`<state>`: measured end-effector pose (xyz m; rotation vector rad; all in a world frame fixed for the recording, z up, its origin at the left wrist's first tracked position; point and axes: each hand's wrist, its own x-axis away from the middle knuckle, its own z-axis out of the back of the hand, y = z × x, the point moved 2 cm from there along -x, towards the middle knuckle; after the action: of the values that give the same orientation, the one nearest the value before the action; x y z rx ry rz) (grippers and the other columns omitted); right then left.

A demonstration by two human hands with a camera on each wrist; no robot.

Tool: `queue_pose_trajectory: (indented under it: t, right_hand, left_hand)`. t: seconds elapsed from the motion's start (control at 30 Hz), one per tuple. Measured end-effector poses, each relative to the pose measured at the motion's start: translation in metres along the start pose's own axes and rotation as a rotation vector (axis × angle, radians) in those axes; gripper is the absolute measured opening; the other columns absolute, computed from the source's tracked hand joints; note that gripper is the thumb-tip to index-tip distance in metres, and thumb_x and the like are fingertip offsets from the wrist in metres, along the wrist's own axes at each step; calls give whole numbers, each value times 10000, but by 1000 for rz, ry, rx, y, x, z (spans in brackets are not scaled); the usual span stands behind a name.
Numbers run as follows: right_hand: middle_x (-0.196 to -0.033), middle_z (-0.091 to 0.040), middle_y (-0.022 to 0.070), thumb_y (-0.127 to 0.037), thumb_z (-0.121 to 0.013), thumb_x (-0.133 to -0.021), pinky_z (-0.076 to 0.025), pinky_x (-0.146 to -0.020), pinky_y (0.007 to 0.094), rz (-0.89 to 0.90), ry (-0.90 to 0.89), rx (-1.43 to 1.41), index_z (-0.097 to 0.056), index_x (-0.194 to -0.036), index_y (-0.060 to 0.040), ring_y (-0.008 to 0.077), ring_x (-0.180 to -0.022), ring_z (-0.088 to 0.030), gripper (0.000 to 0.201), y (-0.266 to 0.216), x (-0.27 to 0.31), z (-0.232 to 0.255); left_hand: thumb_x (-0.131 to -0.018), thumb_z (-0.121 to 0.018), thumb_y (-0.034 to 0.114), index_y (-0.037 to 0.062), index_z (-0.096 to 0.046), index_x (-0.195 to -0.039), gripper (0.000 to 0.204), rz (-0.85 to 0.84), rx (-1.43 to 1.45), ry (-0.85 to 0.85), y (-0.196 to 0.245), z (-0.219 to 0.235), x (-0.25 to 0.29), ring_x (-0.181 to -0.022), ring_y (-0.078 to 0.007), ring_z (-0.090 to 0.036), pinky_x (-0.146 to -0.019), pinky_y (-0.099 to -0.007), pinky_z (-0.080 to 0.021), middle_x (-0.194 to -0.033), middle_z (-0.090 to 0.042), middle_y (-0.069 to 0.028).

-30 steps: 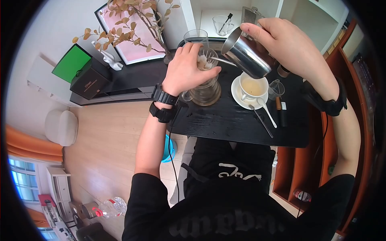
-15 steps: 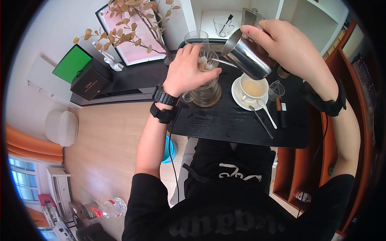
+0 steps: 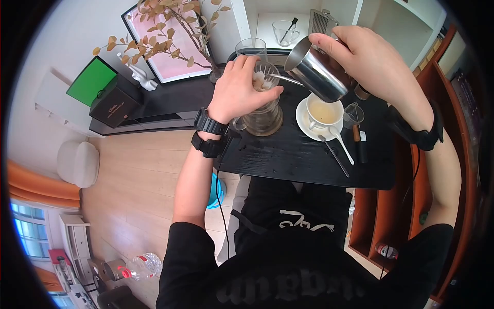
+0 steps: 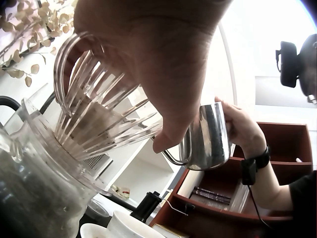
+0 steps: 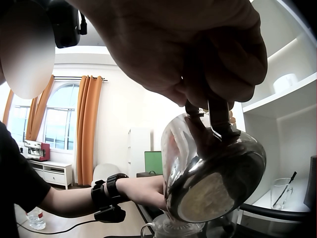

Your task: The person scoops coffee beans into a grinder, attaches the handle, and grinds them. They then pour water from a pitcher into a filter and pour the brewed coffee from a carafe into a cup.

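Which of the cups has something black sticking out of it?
The clear glass cup on the white shelf; the white cup on its saucer holds pale liquid.

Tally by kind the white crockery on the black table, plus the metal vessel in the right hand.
White cup: 1
White saucer: 1, under the cup
White spoon: 1, at the saucer's edge
Metal pitcher: 1, in the right hand
Total: 4

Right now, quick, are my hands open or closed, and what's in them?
Left hand: closed around the ribbed glass dripper.
Right hand: closed on the handle of the steel pitcher.
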<state>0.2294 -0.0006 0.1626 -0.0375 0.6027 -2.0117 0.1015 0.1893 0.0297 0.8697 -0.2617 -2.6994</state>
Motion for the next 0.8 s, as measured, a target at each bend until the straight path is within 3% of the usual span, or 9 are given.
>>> queue_pose_trajectory:
  t: [0.13, 0.2, 0.27, 0.33, 0.53, 0.63, 0.8]
  right_hand:
    - [-571, -566, 71, -484, -530, -998, -423, -366, 290, 13, 35, 4, -656, -846, 2, 156, -416, -559, 525, 0, 0, -2]
    - [-643, -613, 167, -474, -511, -993, -485, -544, 407, 141, 135, 177, -673, -812, 9, 312, -588, -621, 541, 5, 1, -6]
    - [-679, -637, 214, -473, -504, -988, -517, -634, 470, 216, 177, 265, -681, -789, 12, 394, -675, -650, 553, 9, 0, -8]
    - [-678, -638, 213, -479, -509, -985, -520, -636, 479, 233, 164, 267, -680, -775, 10, 402, -676, -648, 559, 10, -1, -9]
    - [-670, -635, 216, -476, -493, -991, -517, -635, 480, 187, 142, 219, -677, -760, 17, 400, -663, -645, 574, 11, 0, -8]
    - [-567, -535, 97, -510, -508, -999, -435, -450, 335, 140, 93, 128, -629, -795, 6, 209, -437, -563, 568, 16, -3, -9]
    - [-564, -538, 54, -512, -513, -998, -421, -411, 291, 107, 76, 86, -633, -823, 6, 157, -412, -553, 559, 23, -4, -10]
  left_hand:
    - [-740, -767, 507, 22, -565, -1237, 724, 4, 2, -6, 1, 1, -1, -1036, -325, -572, -886, -411, -489, -1108, -593, -132]
    - [-740, -767, 509, 25, -566, -1236, 721, 6, 2, -4, 2, 0, -1, -1037, -325, -574, -885, -411, -490, -1109, -595, -132]
    - [-740, -767, 509, 27, -566, -1234, 719, 6, 2, 0, 2, 0, 0, -1039, -325, -575, -885, -412, -490, -1109, -596, -131]
    - [-740, -768, 509, 29, -567, -1234, 717, 0, 4, 5, 1, 1, 0, -1042, -325, -576, -885, -412, -490, -1107, -597, -131]
    - [-738, -769, 504, 29, -568, -1230, 713, 4, 1, 3, 2, 1, -1, -1043, -325, -576, -884, -411, -490, -1103, -598, -129]
    - [-736, -770, 500, 29, -568, -1228, 710, -5, 8, 16, 1, 1, 0, -1039, -325, -577, -881, -411, -491, -1101, -598, -127]
    - [-735, -770, 497, 30, -566, -1231, 711, 7, 8, 0, 2, 0, -1, -1040, -324, -575, -878, -413, -493, -1102, -596, -129]
